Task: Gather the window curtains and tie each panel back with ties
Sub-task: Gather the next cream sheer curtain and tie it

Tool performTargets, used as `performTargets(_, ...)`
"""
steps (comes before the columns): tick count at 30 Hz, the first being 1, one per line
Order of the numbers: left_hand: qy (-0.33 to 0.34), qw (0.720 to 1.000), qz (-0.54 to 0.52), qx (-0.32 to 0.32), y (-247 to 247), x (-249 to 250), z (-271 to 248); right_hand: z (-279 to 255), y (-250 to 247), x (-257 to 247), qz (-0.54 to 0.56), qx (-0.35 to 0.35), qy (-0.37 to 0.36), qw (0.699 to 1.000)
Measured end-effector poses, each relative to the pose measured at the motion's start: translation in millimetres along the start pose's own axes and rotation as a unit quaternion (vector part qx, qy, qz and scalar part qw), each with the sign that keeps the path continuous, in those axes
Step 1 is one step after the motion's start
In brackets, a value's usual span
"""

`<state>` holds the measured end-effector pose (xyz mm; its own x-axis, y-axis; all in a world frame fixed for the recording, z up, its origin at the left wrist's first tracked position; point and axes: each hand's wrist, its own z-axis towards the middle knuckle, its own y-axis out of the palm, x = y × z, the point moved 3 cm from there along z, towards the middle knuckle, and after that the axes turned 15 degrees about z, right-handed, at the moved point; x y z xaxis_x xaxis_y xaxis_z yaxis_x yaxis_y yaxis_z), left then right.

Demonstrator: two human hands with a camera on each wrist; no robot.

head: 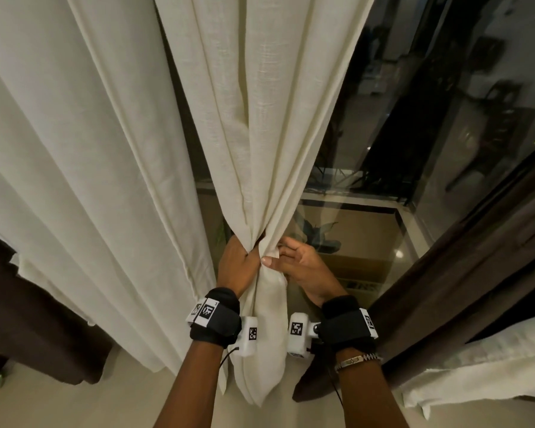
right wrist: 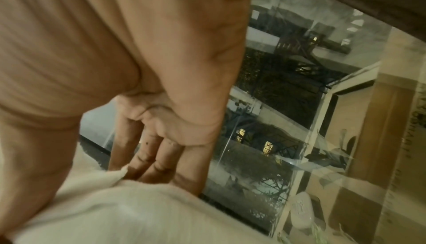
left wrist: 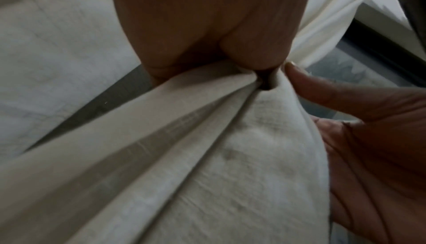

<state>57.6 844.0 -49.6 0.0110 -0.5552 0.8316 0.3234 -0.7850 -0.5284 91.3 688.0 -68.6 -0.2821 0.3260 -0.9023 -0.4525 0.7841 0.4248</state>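
Note:
A cream curtain panel point(head: 260, 134) hangs in front of the window, drawn into a narrow bunch at waist height. My left hand point(head: 237, 262) grips that bunch from the left with its fingers wrapped round the folds. In the left wrist view the left hand point(left wrist: 207, 29) closes on the pleated curtain panel point(left wrist: 230, 157). My right hand point(head: 291, 261) holds the same bunch from the right, thumb on the front and fingers behind. The right wrist view shows its fingers point(right wrist: 147, 149) reaching behind the cream curtain panel point(right wrist: 115, 211). Below both hands the panel's tail hangs loose.
A second, wider cream panel point(head: 90, 149) hangs loose on the left. Dark brown curtains hang at the lower left point(head: 28, 319) and along the right point(head: 460, 273). The dark window glass point(head: 414, 118) is behind. White cloth point(head: 491, 381) lies at the lower right.

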Motion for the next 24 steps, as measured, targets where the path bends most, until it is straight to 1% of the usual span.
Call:
performTargets(2,0.01,1.0,-0.019,0.01,-1.4,-3.0,0.9,0.7,1.0,0.5,-0.024,-0.004,-0.001,1.0)
performTargets(4,0.001,0.998,-0.06,0.011,-5.8,1.4,-1.1,1.7,2.6,1.2,-0.033,-0.003,-0.01,0.999)
performTargets(6,-0.024,0.989,-0.145,0.002,-6.1,1.3,-2.0,3.6,2.8,2.2,-0.028,0.018,-0.025,0.999)
performTargets(8,-0.055,0.969,-0.241,0.002,-9.1,0.1,-3.0,4.7,1.8,3.7,-0.027,0.036,-0.033,0.998)
performTargets(11,-0.078,0.922,-0.38,-0.007,-13.3,-7.6,2.3,5.2,-1.4,4.9,0.0,0.048,-0.034,0.998)
performTargets(13,-0.076,0.897,-0.435,-0.032,-16.9,-8.5,5.7,5.3,-3.0,3.4,0.014,0.058,-0.039,0.997)
performTargets(15,-0.071,0.884,-0.457,-0.071,-22.8,-1.4,4.5,5.9,-3.8,2.5,0.012,0.065,-0.044,0.997)
performTargets(16,-0.07,0.889,-0.444,-0.09,-24.4,4.2,2.9,6.3,-4.1,3.4,0.008,0.066,-0.044,0.997)
performTargets(17,-0.071,0.902,-0.415,-0.1,-24.3,8.4,2.2,6.5,-4.5,3.9,0.004,0.066,-0.045,0.997)
performTargets(18,-0.073,0.918,-0.379,-0.092,-23.2,10.7,2.1,6.5,-5.4,4.4,0.003,0.066,-0.046,0.997)
performTargets(19,-0.077,0.933,-0.345,-0.061,-21.9,11.9,2.5,6.4,-6.1,5.3,0.008,0.067,-0.047,0.997)
performTargets(20,-0.081,0.946,-0.315,-0.014,-22.1,13.0,3.6,7.4,-6.8,6.2,0.014,0.072,-0.049,0.996)
performTargets(22,-0.089,0.955,-0.27,0.08,-21.1,14.8,4.0,9.4,-6.8,6.7,0.024,0.093,-0.062,0.993)
performTargets(23,-0.086,0.957,-0.259,0.103,-19.4,15.3,4.0,10.8,-7.1,7.2,0.025,0.109,-0.073,0.991)
performTargets(24,-0.076,0.958,-0.254,0.11,-17.4,14.8,4.5,12.3,-7.9,7.8,0.023,0.127,-0.086,0.988)
